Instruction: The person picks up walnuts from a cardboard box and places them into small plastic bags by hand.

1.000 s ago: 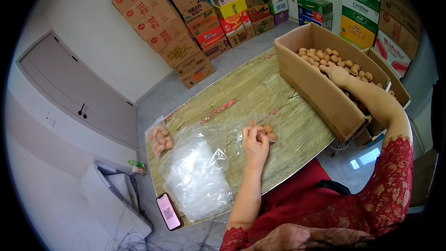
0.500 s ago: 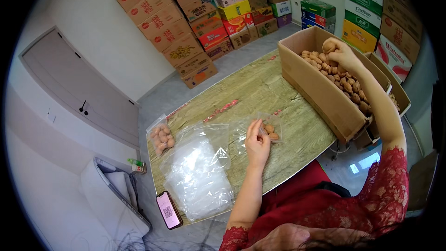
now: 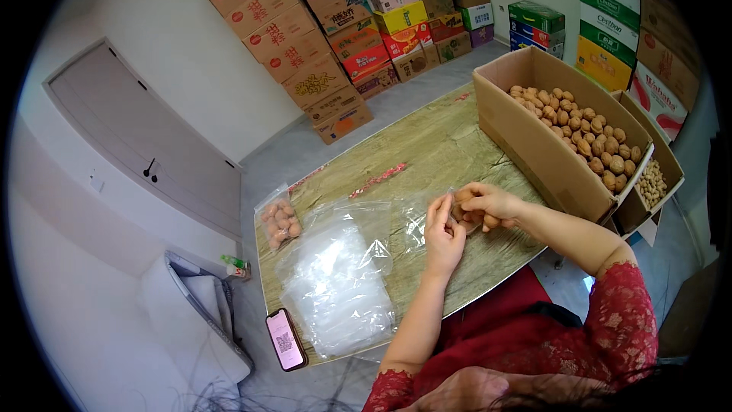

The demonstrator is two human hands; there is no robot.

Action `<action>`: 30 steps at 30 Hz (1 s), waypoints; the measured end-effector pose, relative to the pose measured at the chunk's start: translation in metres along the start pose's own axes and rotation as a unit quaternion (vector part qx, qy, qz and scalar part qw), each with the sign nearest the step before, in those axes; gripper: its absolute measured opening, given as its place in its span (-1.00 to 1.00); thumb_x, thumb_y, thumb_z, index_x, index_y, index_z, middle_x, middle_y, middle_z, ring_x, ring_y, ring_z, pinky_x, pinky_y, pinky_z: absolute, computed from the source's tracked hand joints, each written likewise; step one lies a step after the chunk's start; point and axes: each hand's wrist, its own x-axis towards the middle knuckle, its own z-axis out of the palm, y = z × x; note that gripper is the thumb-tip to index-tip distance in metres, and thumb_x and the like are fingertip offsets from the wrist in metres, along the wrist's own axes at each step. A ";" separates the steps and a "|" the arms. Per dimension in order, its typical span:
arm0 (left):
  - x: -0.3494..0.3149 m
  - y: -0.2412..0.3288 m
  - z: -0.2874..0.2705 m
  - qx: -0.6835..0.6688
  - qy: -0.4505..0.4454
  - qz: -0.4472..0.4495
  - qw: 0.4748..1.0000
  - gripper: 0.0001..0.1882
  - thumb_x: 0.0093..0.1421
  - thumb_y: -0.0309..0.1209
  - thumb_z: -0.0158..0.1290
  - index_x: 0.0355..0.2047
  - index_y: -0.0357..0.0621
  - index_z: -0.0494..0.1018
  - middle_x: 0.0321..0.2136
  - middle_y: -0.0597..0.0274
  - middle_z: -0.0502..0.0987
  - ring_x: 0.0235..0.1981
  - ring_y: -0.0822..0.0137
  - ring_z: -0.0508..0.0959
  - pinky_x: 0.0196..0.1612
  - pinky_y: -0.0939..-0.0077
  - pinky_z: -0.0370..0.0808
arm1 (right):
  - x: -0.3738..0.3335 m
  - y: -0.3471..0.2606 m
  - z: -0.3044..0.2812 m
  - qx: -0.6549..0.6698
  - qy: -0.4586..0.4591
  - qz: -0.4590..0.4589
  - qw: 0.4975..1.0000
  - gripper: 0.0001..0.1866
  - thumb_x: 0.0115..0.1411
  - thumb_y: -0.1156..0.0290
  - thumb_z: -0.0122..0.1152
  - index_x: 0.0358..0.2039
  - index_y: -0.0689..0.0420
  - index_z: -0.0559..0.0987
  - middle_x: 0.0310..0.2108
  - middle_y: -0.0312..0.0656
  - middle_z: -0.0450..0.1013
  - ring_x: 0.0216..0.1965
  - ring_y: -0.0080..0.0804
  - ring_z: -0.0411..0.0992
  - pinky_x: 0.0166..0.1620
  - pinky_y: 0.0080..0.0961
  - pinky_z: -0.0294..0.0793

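Walnuts [image 3: 483, 220] now sit clutched in your right hand [image 3: 488, 203], which has come back from the open brown cardboard box [image 3: 534, 154] at the table's right edge to meet your left hand [image 3: 444, 238] near the front edge. Left fingers pinch the mouth of a small clear plastic bag [image 3: 418, 217], so filling is under way. A filled bag [image 3: 280, 217] lies at the left edge.

A small clear plastic bag [image 3: 427, 217], open and crumpled, lies flat near the table's middle, its mouth toward three o'clock. At that mouth sits a handful of round, light-brown walnuts in their shells [image 3: 474, 217], bunched together and partly hidden, touching the bag's edge at its three o'clock side.
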 end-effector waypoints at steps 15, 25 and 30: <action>0.000 -0.004 0.002 -0.026 0.044 0.001 0.999 -0.30 -0.03 -0.77 -0.08 0.21 -0.25 0.27 0.07 0.14 0.24 -0.49 0.59 0.36 -0.47 0.73 0.39 | 0.050 -0.004 0.047 0.254 0.138 -0.050 0.956 -0.88 0.12 0.45 0.11 -0.41 0.25 0.46 -0.47 -0.18 0.40 -0.47 -0.42 0.45 -0.44 -0.54 0.50; 0.006 -0.002 -0.006 -0.120 0.098 -0.007 0.988 -0.34 0.01 -0.79 -0.08 0.20 -0.30 0.25 0.08 0.12 0.19 -0.40 0.53 0.46 -0.47 0.72 0.51 | 0.003 -0.020 0.051 0.074 -0.051 -0.075 0.993 -0.65 0.31 0.37 0.01 0.07 0.19 0.42 -0.16 -0.17 0.43 -0.17 -0.43 0.45 -0.02 -0.45 0.43; 0.003 0.005 -0.007 -0.185 0.077 -0.002 0.980 -0.38 0.06 -0.80 -0.15 0.20 -0.36 0.22 0.08 0.11 0.17 -0.40 0.49 0.50 -0.45 0.67 0.57 | -0.115 -0.125 0.023 -0.468 0.020 -0.359 0.807 -0.70 0.29 0.37 -0.02 -0.04 0.22 0.48 -0.20 -0.16 0.50 -0.13 -0.41 0.45 0.01 -0.45 0.40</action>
